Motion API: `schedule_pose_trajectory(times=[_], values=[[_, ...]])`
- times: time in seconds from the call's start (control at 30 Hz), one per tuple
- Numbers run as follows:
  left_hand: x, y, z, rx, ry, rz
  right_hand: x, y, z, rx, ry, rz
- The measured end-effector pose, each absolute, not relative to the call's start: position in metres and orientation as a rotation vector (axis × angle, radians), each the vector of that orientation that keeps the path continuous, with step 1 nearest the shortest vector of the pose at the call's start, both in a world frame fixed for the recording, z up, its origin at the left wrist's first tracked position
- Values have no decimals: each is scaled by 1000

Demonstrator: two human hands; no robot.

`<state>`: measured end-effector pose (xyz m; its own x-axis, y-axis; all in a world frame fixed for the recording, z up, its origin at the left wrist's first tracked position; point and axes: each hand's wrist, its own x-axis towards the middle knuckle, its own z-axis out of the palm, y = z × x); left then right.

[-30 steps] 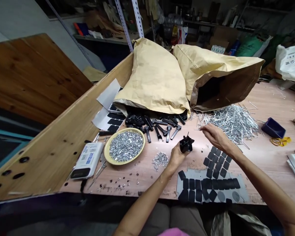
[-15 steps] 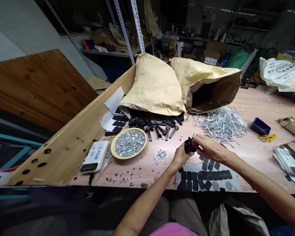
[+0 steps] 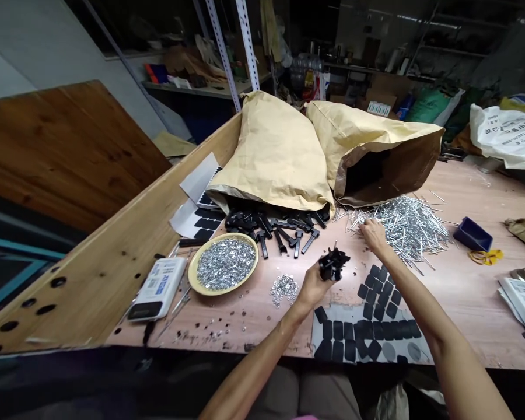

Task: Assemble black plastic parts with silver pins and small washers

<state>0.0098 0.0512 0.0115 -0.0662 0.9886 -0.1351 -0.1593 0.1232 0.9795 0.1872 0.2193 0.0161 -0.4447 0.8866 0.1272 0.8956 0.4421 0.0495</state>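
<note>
My left hand [image 3: 311, 285] is closed round a bundle of black plastic parts [image 3: 332, 263], held just above the wooden table [image 3: 464, 291]. A thin metal pin sticks up from the bundle. My right hand [image 3: 374, 234] reaches out to the near edge of the pile of silver pins [image 3: 405, 223], its fingers bent down onto the pins. What the fingertips hold is hidden. More black plastic parts [image 3: 280, 224] lie spilled from the left paper sack [image 3: 277, 154].
A yellow dish of small silver washers [image 3: 223, 262] stands left, with loose washers [image 3: 283, 287] beside it. A sheet of black pads [image 3: 370, 329] lies at the near edge. A white device [image 3: 157, 287], a blue tray [image 3: 472, 234] and an open paper sack [image 3: 385, 153] are nearby.
My right hand left the bundle in my left hand and moved away to the pile of pins. My left hand stayed in place with the bundle.
</note>
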Motion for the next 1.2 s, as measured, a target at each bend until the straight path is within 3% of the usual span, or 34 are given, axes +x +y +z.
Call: schedule_pose_trajectory(times=[0.2,0.43,0.53,0.83,0.93,1.1,1.2], values=[[-3,61,-2,888,1240,1236,185,227,9,-1557,-2569,-303],[-3,64,-5,1143,1601,1050,184,159,84,-1062,-2709,-86],[4,61,6,1293,1711,952,170,131,112,-912,-2890,-173],[13,52,13,1469,1627,905,149,112,121,-718,-3147,-402],[15,53,12,1478,1594,898,146,111,124,-686,-3202,-256],[17,55,17,1399,1480,958,141,110,126,-777,-3026,338],[14,57,22,1256,1335,1044,148,113,122,-818,-2779,403]])
